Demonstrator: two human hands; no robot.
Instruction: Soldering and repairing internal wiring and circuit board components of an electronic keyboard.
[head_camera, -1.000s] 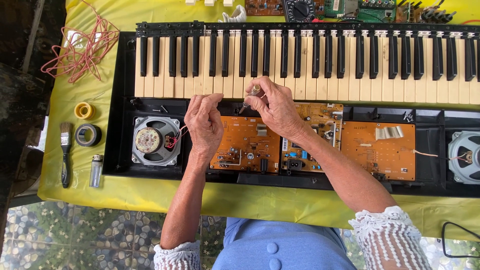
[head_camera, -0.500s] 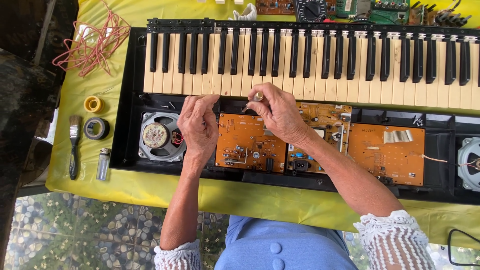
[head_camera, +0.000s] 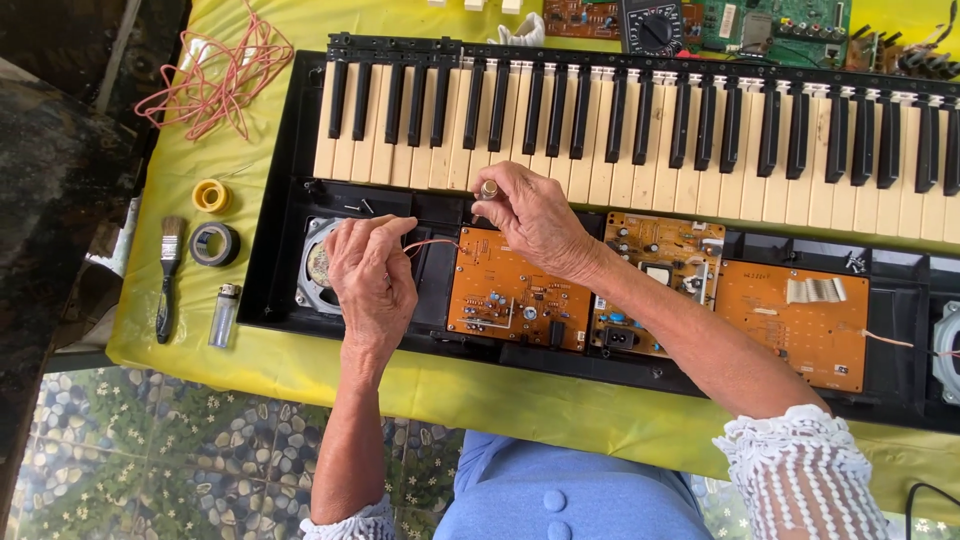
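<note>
On the bench (head_camera: 300, 385), draped in yellow cloth, an opened electronic keyboard (head_camera: 640, 130) lay with its lower panel off, orange circuit boards (head_camera: 500, 290) and a round speaker (head_camera: 318, 268) exposed below the keys. The left hand (head_camera: 372, 272) rested over the speaker, its fingers (head_camera: 385, 228) pinched together on a thin pink wire (head_camera: 432, 243) that ran toward the nearest board. The right hand (head_camera: 535, 222) hovered just above the board's upper edge, its fingers closed round the small metal-capped handle of a tool (head_camera: 489, 189), most likely a screwdriver, held upright at the seam between keys and case; its tip was hidden by the hand.

To do this step well, I judged that the tool should stay vertical and seated before turning, with light pressure so it did not slip onto the board. The wire would be best held gently aside, clear of the tool, without tugging at its joint on the speaker.

Off to the left on the cloth lay a tangle of pink wire (head_camera: 215, 75), a yellow tape roll (head_camera: 211, 195), a black tape roll (head_camera: 214, 244), a paintbrush (head_camera: 168, 272) and a lighter (head_camera: 224, 314), well apart from the hands.
</note>
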